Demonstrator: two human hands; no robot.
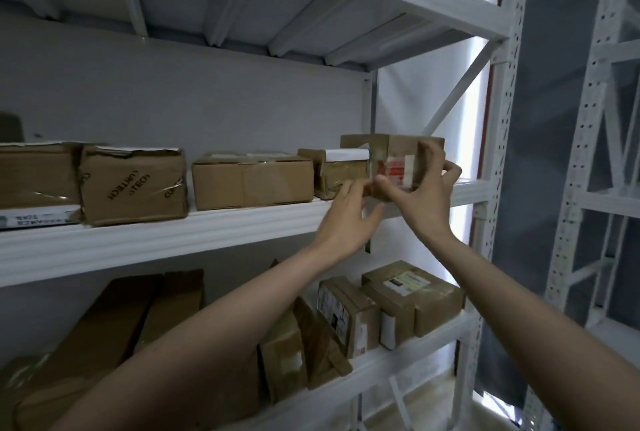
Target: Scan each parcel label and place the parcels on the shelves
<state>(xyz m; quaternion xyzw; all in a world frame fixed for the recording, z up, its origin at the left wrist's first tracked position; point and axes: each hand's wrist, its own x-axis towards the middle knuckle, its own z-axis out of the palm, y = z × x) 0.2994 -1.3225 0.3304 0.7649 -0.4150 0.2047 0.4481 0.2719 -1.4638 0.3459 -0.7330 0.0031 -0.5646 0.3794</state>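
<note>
A small brown cardboard parcel (391, 153) with a red and white label sits at the right end of the middle shelf (173, 240). My right hand (422, 195) grips it, thumb on the front face and fingers curled over its right side and top. My left hand (349, 219) is just below and left of the parcel, fingers spread and relaxed, fingertips touching its lower left corner. No scanner is in view.
Several taped brown boxes (252, 181) line the middle shelf to the left. More parcels (408, 299) stand on the lower shelf (398, 354). A white upright post (498, 153) bounds the rack on the right; another rack (595, 153) stands beyond it.
</note>
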